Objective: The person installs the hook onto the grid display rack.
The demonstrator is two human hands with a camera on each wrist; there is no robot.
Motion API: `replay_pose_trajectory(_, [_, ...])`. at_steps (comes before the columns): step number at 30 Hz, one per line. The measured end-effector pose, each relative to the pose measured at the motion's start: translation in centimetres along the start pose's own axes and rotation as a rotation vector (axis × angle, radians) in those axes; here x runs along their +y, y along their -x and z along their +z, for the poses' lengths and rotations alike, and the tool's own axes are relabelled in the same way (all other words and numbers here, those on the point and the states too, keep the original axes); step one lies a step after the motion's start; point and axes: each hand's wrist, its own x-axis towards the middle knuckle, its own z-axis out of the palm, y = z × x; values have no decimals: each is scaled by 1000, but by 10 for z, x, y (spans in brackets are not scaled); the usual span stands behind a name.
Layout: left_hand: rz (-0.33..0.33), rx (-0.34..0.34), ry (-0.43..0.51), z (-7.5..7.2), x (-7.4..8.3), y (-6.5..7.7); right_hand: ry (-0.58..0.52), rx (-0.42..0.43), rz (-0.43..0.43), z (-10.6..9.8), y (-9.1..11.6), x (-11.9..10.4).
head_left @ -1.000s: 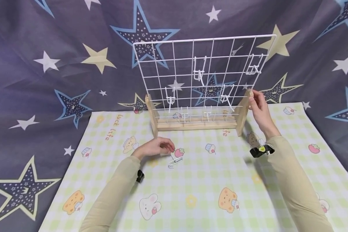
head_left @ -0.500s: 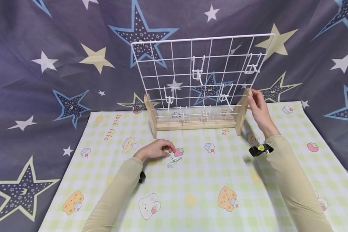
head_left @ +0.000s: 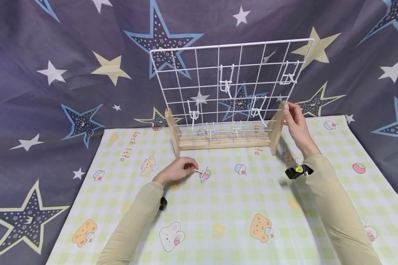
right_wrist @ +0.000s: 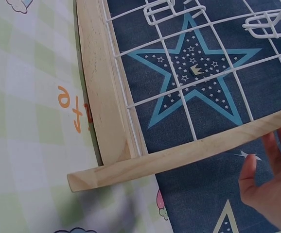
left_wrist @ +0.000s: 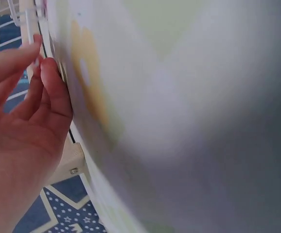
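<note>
Low over the table, my left hand [head_left: 177, 170] pinches the stem of a white wire hook [head_left: 199, 171] between thumb and fingertips. The left wrist view catches part of this hook [left_wrist: 30, 26] beyond the fingers. My right hand [head_left: 298, 127] grips the upper end of the right wooden upright [head_left: 277, 130], which supports a white wire grid panel [head_left: 232, 45]. In the right wrist view, fingertips reach behind that upright [right_wrist: 189, 149], while the thumb looks apart from it. Several white hooks hang on the panel, one of them a prong hook [head_left: 226, 85] near the upper middle.
A wooden crossbar [head_left: 225, 143] joins the right upright to the left upright [head_left: 173, 132]. The stand is near the back of a table with a green-checked cloth [head_left: 232, 206]. A dark star-patterned curtain [head_left: 86, 92] hangs close behind it.
The hook in my left hand has turned: it pointed down towards the front and now points rightward, slightly higher. My right hand stays on the upright.
</note>
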Motion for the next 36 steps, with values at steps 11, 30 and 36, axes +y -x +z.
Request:
replay_pose_trajectory(11, [6,238,26,-2,-6,-2,-3,1,-5,1,-2,-3])
replay_pose_trajectory(30, [72,421,42,-11,9,10,3,2,13,2,-1,0])
replay_pose_trajectory(36, [48,444,48,-20,38,22,-13,5,8,1,-1,1])
